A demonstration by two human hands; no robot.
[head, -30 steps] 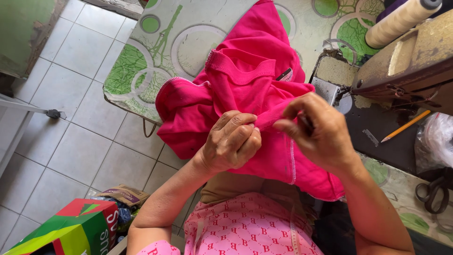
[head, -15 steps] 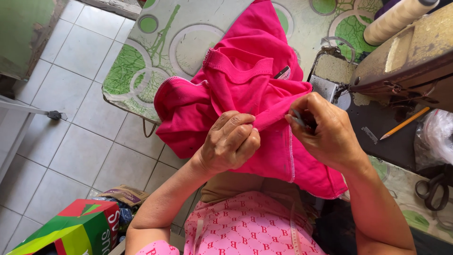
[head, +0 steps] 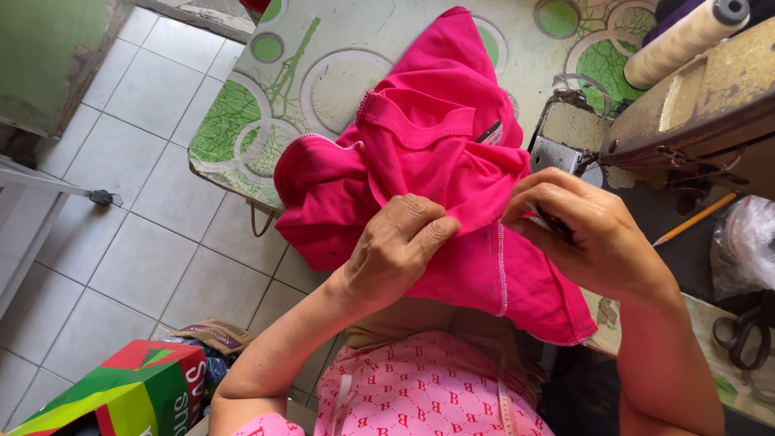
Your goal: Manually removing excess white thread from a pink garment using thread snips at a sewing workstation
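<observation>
While the pink garment [head: 420, 153] spills off the near edge of the bench [head: 323, 56] toward my lap, I have a fold of it pulled up between my two hands. My left hand [head: 400, 250] is closed into a loose fist, fingers curled under and thumb pressed on top, pinching the cloth just left of a stitched seam. My right hand [head: 585, 230] sits just beside it on the other side of that fold, fingers bunched tight around a small dark tool [head: 553, 226] whose kind I cannot make out, since most of it is hidden in my grip. The seam, white-stitched, runs downward from the gap between my hands toward the hem by my right forearm, so its long axis lies roughly along my line of sight, away from the bench. The stretch of cloth between my hands is short and taut; the two hands are nearly touching, equally near the fold. To my right stand a sewing machine [head: 686, 113], a cream thread cone [head: 682, 40] and a pencil [head: 696, 218].
</observation>
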